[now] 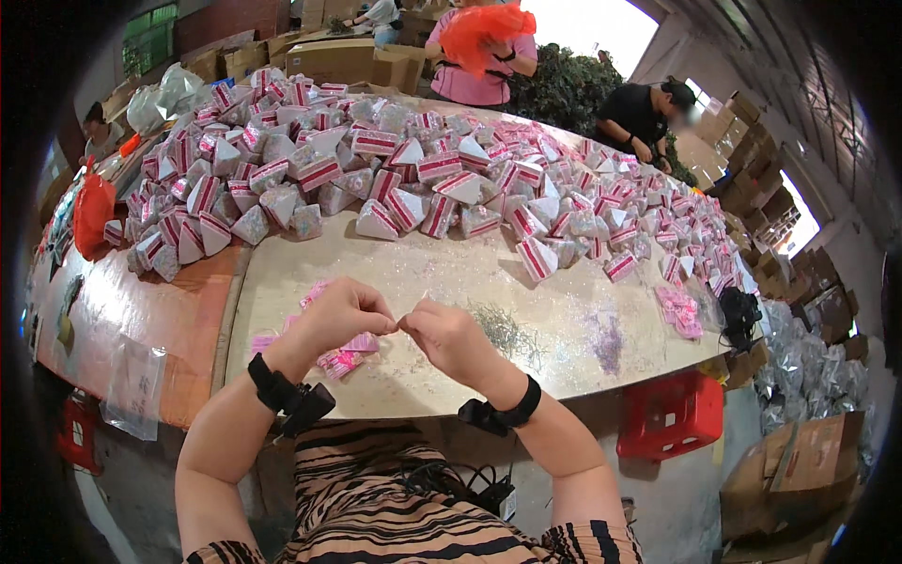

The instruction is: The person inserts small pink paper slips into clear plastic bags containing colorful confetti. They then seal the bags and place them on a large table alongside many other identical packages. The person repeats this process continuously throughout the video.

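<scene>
Over the pale tabletop, my left hand (340, 318) and my right hand (453, 338) meet with their fingertips pinched close together. Whatever lies between the fingers is too small to make out. Beneath my left wrist lie pink printed cards (345, 361), partly covered by the arm. Just right of my right hand is a scatter of thin silvery strands (505, 327), with a purple glitter patch (608, 343) farther right. Beyond both hands rises a long heap of clear bags with pink-and-white labels (404, 209), holding glittery contents.
More pink cards (678, 310) lie by a black object (739, 315) at the right table edge. A red stool (670, 414) stands below. On the left are a clear plastic bag (134, 385) and an orange bag (93, 214). Other people work behind the heap, one in pink (473, 86).
</scene>
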`<state>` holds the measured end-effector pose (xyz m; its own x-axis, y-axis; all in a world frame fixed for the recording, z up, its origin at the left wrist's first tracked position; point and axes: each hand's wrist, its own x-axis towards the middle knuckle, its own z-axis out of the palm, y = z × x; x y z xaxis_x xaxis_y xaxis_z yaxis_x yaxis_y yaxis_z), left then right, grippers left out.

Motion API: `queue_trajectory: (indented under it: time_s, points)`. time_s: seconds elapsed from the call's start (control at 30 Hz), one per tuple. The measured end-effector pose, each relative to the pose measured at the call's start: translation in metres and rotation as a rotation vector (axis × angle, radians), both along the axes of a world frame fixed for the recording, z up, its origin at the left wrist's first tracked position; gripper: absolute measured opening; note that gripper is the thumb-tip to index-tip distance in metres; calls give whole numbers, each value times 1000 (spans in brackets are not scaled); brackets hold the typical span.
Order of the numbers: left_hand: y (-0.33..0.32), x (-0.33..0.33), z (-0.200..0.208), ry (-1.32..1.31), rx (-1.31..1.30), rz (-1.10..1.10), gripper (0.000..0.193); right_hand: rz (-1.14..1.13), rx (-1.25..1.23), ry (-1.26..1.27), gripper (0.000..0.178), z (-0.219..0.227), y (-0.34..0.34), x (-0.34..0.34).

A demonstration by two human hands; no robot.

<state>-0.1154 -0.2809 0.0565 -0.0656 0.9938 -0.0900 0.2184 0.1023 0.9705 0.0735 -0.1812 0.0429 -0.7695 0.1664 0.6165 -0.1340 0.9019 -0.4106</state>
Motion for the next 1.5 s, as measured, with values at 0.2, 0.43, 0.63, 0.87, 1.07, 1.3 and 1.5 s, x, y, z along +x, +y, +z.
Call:
queue_trajectory:
  time_s: [0.2, 0.43, 0.63, 0.87, 1.07, 1.3, 1.5]
  points:
    - [4, 24, 5, 211, 174, -1, 12, -86, -329, -110, 7, 6, 6, 11]
    - [2, 37, 17, 401, 292, 37, 11, 91, -1211, -238, 11, 4, 24, 19]
    - [2, 36, 6, 285, 201, 104, 14, 89, -1374, -148, 9, -1, 21, 15]
    - [-1, 37, 30, 1124, 766, -70, 23, 10, -1264, -361, 8, 10, 27, 14]
    - [2, 31, 13, 820, 542, -53, 9, 27, -1196, -337, 8, 8, 24, 17]
    - [12, 26, -2, 119, 115, -4, 11, -90, -313, -51, 5, 5, 9, 19]
    - [28, 30, -12, -173, -72, -81, 16, -94, 155, -43, 8, 1, 15, 31]
